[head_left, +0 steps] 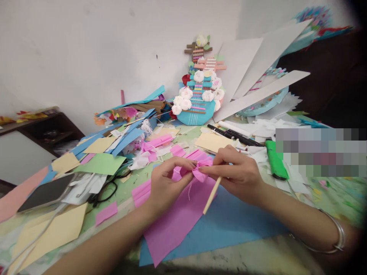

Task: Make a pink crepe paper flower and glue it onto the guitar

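Observation:
Between my two hands is a small gathered piece of pink crepe paper [200,175]. My left hand [169,183] pinches its left side between thumb and fingers. From the right, the fingertips of my right hand [239,173] pinch the same piece, and a pale thin wooden stick [212,195] is tucked in that hand, slanting down to the left. A short white thread [189,191] hangs below the crepe paper. Under my hands lies a larger pink sheet [169,229] on top of a blue sheet [237,217].
A green glue bottle or marker [275,158] and black pens [229,134] lie to the right. On the left are a phone [46,193], glasses [106,193], a cable and paper scraps. A blue paper lute-like craft [196,112] with white flowers leans at the back wall.

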### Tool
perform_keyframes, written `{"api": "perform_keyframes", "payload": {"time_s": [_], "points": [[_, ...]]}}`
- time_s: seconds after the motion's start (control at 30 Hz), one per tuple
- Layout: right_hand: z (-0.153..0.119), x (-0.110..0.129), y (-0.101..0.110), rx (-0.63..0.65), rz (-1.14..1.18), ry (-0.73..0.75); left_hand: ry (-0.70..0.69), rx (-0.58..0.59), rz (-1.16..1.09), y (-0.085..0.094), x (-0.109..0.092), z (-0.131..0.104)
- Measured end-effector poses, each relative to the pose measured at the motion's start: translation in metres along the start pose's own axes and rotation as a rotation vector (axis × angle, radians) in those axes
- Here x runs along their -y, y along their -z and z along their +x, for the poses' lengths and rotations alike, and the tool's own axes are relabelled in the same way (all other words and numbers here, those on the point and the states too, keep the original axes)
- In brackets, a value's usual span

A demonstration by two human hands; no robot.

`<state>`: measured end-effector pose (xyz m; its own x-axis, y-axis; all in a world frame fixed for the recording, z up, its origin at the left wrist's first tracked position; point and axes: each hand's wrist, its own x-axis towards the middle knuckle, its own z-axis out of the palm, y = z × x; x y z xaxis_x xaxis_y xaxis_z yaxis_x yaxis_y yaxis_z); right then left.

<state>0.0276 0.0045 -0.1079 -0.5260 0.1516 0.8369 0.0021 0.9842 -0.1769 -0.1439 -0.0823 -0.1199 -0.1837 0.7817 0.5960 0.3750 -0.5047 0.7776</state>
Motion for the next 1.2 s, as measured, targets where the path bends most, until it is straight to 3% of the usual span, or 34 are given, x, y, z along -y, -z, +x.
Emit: {"api": "perform_keyframes", "payload": {"time_s": [0.13, 0.23, 0.57, 0.97, 1.2], "points": [[-0.002, 0.0, -0.001, -0.023, -0.089, 0.096, -0.231, 0.014, 0.111, 0.003, 0.0, 0.0], [-0.003, -0.001, 0.0, -0.006, -0.114, 0.098, -0.294, 0.037, 0.174, 0.003, 0.0, 0.002], [-0.003, 0.005, -0.004, 0.046, -0.099, 0.056, -0.32, 0.078, 0.31, 0.001, 0.001, 0.0], [-0.002, 0.005, -0.008, -0.018, 0.054, 0.052, -0.408, 0.099, 0.42, -0.004, 0.004, 0.0], [-0.003, 0.007, -0.01, 0.062, 0.042, 0.046, -0.445, 0.125, 0.481, -0.004, 0.008, 0.0]]}}
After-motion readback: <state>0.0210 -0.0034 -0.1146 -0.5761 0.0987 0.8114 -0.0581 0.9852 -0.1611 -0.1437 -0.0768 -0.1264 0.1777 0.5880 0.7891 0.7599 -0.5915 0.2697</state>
